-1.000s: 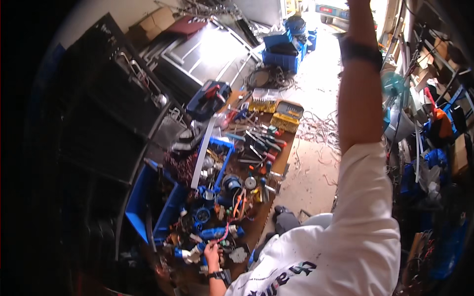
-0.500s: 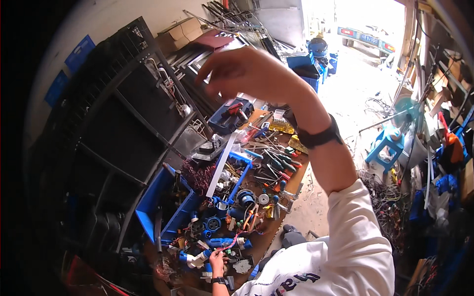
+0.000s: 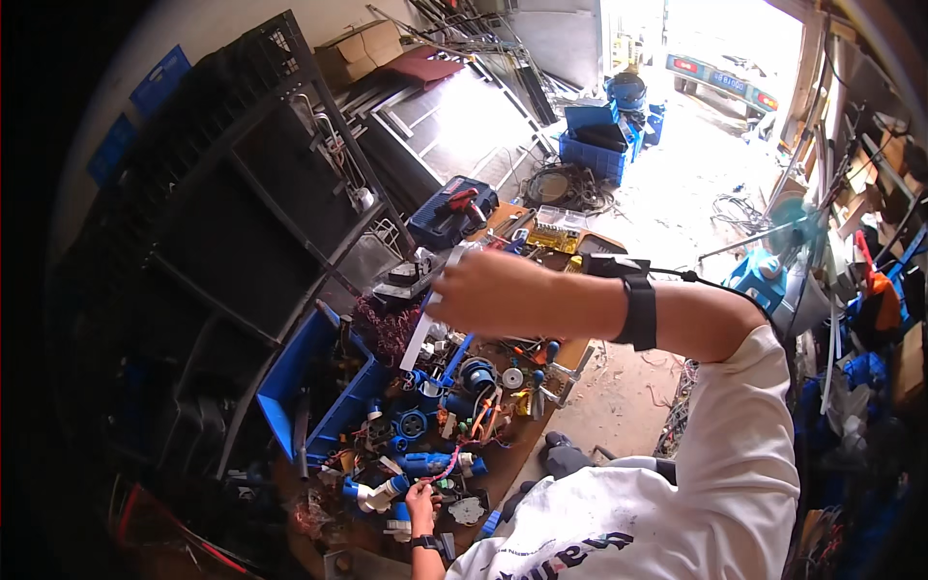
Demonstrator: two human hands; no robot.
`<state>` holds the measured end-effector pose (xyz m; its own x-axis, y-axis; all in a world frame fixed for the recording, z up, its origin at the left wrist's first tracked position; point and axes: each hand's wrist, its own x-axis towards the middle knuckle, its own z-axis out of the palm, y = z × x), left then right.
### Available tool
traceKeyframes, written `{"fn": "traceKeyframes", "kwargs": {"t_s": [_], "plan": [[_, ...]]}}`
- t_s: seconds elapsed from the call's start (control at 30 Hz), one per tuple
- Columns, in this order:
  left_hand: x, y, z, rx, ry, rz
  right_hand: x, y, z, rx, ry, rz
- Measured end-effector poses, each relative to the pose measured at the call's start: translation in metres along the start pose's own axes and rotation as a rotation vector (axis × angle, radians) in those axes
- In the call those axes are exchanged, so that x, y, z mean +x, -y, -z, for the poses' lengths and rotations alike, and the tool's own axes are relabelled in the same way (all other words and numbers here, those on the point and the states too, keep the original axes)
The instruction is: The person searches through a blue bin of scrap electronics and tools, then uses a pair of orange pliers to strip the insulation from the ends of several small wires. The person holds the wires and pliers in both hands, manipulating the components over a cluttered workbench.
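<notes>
Low over the workbench (image 3: 522,452), my left hand (image 3: 422,505) pinches one end of a twisted red-pink wire (image 3: 447,472). Close by it lie a white and blue plug (image 3: 379,491), a blue cylindrical connector (image 3: 437,464) and a whitish round plate (image 3: 467,510). My right arm reaches across from the right, and my right hand (image 3: 488,293) hangs over the middle of the bench in front of a long white strip (image 3: 418,340). The back of that hand is toward me and slightly blurred; its fingers are hidden, so I cannot see whether it grips anything.
A blue bin (image 3: 333,411) of parts stands left of the bench, beside a black metal frame (image 3: 275,208). Toward the back are a dark blue toolbox (image 3: 449,215), a yellow bit set (image 3: 553,238) and blue crates (image 3: 593,159). A blue stool (image 3: 759,275) stands at the right.
My right hand has come down from high above the bench toward the white strip, now covering many of the hand tools. My left hand stays by the wire, nearly still.
</notes>
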<state>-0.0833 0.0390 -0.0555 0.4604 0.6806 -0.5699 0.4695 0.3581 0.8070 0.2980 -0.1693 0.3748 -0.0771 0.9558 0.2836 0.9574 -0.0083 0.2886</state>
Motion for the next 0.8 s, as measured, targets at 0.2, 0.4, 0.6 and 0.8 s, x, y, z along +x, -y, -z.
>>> {"fn": "traceKeyframes", "kwargs": {"t_s": [0.2, 0.4, 0.6, 0.8], "plan": [[0.003, -0.002, 0.001, -0.008, 0.006, -0.014, 0.003, 0.027, 0.03, -0.054, -0.182, 0.187], [0.006, -0.003, 0.003, -0.027, -0.006, -0.04, 0.004, -0.007, 0.038, 0.238, -0.206, 0.09], [0.0, 0.006, 0.002, -0.015, -0.025, -0.101, -0.089, -0.055, 0.038, 1.19, -0.527, -0.727], [-0.004, 0.017, -0.01, -0.029, -0.081, -0.185, -0.346, -0.084, -0.145, 1.722, -0.979, -1.0]]}}
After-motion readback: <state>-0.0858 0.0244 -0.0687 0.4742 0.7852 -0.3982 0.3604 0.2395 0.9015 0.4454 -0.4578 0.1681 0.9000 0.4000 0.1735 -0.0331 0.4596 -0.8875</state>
